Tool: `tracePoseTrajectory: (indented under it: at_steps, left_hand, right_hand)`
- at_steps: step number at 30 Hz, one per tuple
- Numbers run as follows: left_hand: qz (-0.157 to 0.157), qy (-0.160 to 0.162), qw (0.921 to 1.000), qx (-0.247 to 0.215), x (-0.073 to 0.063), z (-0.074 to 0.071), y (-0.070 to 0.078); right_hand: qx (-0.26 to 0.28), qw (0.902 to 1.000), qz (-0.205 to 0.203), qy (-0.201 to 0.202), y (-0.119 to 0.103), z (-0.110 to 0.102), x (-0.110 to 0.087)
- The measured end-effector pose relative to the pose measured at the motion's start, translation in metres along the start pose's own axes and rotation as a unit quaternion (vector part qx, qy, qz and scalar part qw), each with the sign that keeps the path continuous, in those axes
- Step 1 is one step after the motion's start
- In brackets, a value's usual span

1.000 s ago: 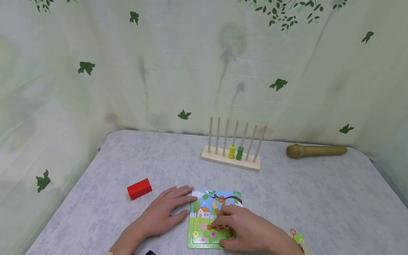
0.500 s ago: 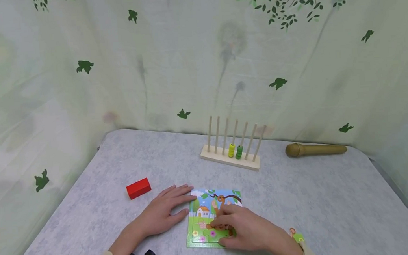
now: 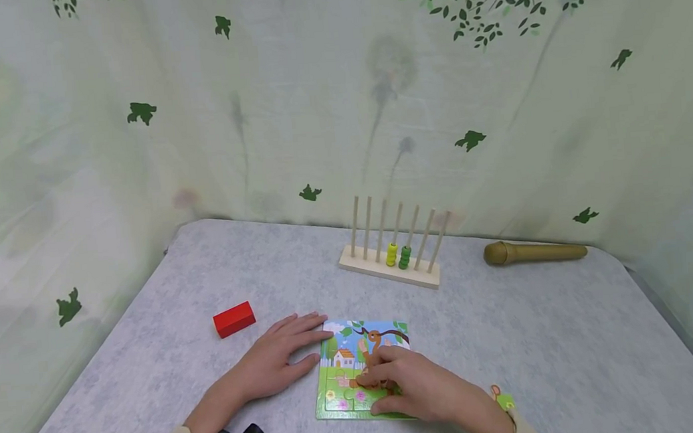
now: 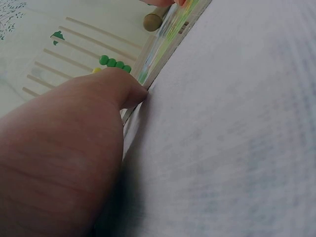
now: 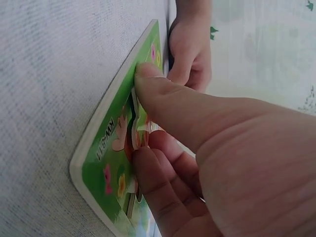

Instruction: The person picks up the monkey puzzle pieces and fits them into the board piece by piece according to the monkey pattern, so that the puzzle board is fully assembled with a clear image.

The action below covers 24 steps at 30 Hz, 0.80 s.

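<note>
A picture puzzle (image 3: pixel 336 415) with a green border lies on the table, showing a house, flowers and a brown animal by a branch. My left hand (image 3: pixel 278 359) lies spread on the table, with fingertips and thumb at the puzzle's left edge. Over its lower right part, my right hand (image 3: pixel 418 382) has bent fingers and pinches a puzzle piece (image 5: pixel 140 118) that sits slightly raised in the board. The right thumb presses by the green border in the right wrist view. That hand covers much of the picture's lower right.
Beside my right wrist lies a loose puzzle piece (image 3: pixel 505 401). A red block (image 3: pixel 234 319) sits left of my left hand. Farther back are a wooden peg abacus (image 3: pixel 389 271) with yellow and green beads and a brown wooden microphone-shaped toy (image 3: pixel 536 252). A printed curtain (image 3: pixel 291 113) closes off the back.
Both hands keep nearly the same places. My right fingers and thumb have shifted only slightly over the puzzle, and the head view has drifted a little.
</note>
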<state>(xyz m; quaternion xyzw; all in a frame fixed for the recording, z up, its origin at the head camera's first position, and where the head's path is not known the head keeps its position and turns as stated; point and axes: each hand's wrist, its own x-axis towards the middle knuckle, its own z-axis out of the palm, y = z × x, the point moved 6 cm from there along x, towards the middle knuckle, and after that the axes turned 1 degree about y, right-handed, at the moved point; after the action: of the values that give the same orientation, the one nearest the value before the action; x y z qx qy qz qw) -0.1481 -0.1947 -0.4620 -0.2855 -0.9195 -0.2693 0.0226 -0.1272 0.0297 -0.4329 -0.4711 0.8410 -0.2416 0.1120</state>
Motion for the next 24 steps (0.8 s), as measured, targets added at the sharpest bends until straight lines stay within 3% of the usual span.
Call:
tracePoseTrajectory:
  at_steps: [8, 24]
  left_hand:
    - [0.001, 0.000, 1.0000, -0.001, -0.0001, 0.0008, -0.0012]
    - [0.004, 0.008, 0.9999, 0.007, -0.0012, 0.0010, -0.0006]
  right_hand:
    - [-0.011, 0.9998, -0.018, 0.007, -0.0023, -0.0014, -0.0007]
    - [-0.002, 0.9999, 0.010, -0.004, -0.0009, -0.0011, -0.0009]
